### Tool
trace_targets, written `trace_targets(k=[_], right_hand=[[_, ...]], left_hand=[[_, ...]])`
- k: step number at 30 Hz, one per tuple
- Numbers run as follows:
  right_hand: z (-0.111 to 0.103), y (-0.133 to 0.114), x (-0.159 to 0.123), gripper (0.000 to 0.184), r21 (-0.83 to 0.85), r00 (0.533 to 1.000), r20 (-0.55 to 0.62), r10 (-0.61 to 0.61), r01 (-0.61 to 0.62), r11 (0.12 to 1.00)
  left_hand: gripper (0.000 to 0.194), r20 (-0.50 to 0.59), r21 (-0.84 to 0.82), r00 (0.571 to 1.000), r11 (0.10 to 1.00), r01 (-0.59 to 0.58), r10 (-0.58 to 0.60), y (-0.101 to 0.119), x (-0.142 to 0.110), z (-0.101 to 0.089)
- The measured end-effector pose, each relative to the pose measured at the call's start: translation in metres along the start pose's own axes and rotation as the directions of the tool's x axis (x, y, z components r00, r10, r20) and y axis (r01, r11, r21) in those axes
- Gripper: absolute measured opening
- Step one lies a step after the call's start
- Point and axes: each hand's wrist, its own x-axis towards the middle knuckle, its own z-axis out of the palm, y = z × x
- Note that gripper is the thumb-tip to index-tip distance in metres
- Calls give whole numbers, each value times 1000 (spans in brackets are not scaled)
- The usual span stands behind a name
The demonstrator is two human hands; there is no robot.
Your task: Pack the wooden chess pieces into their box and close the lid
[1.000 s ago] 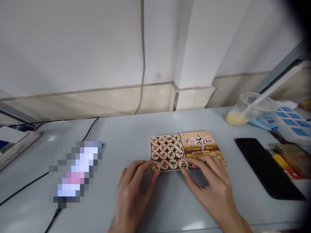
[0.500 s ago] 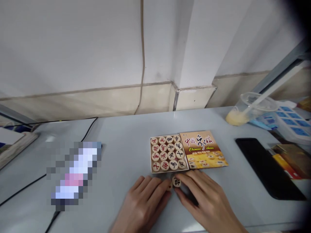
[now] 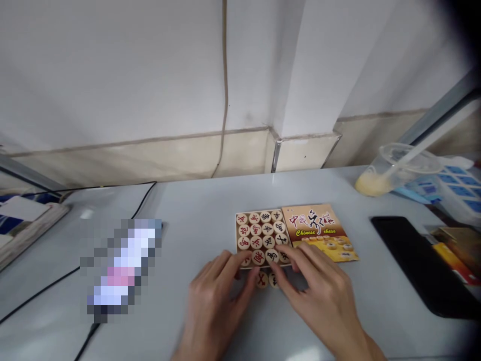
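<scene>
A shallow box holds rows of round wooden Chinese chess pieces with red or black characters. My left hand is at the box's near left corner, finger and thumb apart, by a red piece in the front row. Over the near right part reaches my right hand, its finger and thumb apart on either side of a black piece. Whether the fingertips touch these pieces I cannot tell. Just in front of the box, a red piece and a partly hidden black piece lie on the table between my hands.
The printed Chinese chess lid lies against the box's right side. Farther right are a black phone and a plastic cup with a straw. A lit, blurred-out device with a cable lies left on the grey table.
Both hands have let go of the two loose pieces in front of the box and moved forward to its front row. The camera view has shifted slightly.
</scene>
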Motion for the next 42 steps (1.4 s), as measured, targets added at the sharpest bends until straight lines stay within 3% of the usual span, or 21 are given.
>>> trace_targets(k=[5, 10, 19, 23, 36, 42], right_hand=[[4, 0, -4, 24, -50, 1000, -12, 5, -6, 999], [4, 1, -6, 22, -16, 999, 23, 27, -27, 1000], [7, -2, -6, 14, 76, 993, 56, 105, -110, 991], [8, -2, -8, 16, 100, 993, 38, 109, -112, 989], [12, 2, -11, 21, 79, 997, 39, 64, -67, 995], [3, -1, -9, 22, 145, 996, -28, 88, -83, 986]], left_hand=[[12, 54, 68, 995, 994, 83, -87, 2, 7, 4], [19, 45, 64, 995, 995, 81, -84, 4, 3, 7], [16, 80, -51, 972, 972, 227, -223, 5, 3, 10], [18, 33, -45, 967, 966, 254, -253, 4, 4, 8], [13, 31, 69, 981, 980, 187, -190, 7, 7, 13], [14, -142, 81, 989, 995, 53, -41, 12, 3, 4]])
